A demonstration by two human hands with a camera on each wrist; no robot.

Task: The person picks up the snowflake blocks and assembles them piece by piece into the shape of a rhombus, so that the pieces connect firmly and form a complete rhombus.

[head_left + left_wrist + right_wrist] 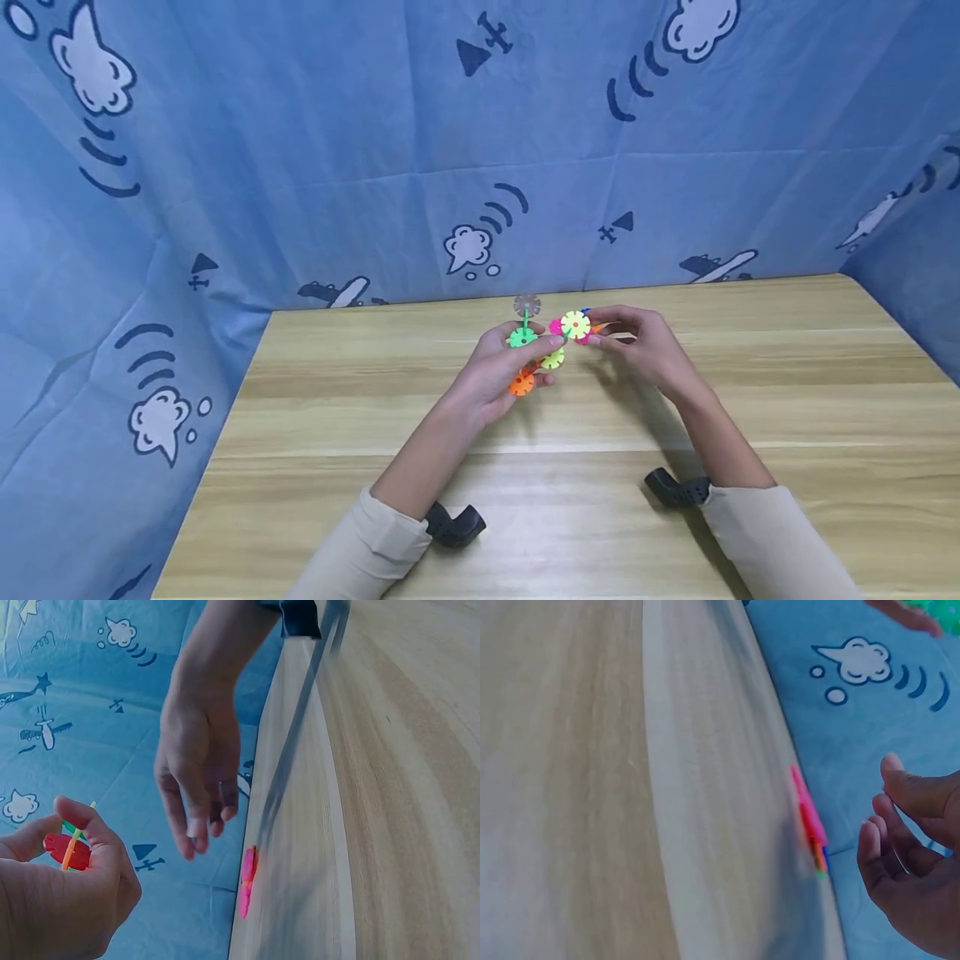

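My left hand [498, 362] grips a joined cluster of notched plastic discs between thumb and fingers. In it show a green disc [522, 338], an orange disc [521, 383], a yellow-green disc [552, 358] and a greyish translucent disc [527, 305] sticking up. A pale yellow disc [575, 324] stands at the cluster's right end, past the left thumb. Right beside it in the head view is my right hand [637, 337], fingers loosely bent. Both wrist views show nothing between those fingers. A red disc [56, 846] pokes out of the left grasp in the left wrist view.
Loose pink discs [808, 806], with orange and blue ones, lie on the wooden table [600, 517] near its back edge. Behind them hangs a printed blue cloth [337, 217]. A black wrist mount [453, 527] sits on each forearm.
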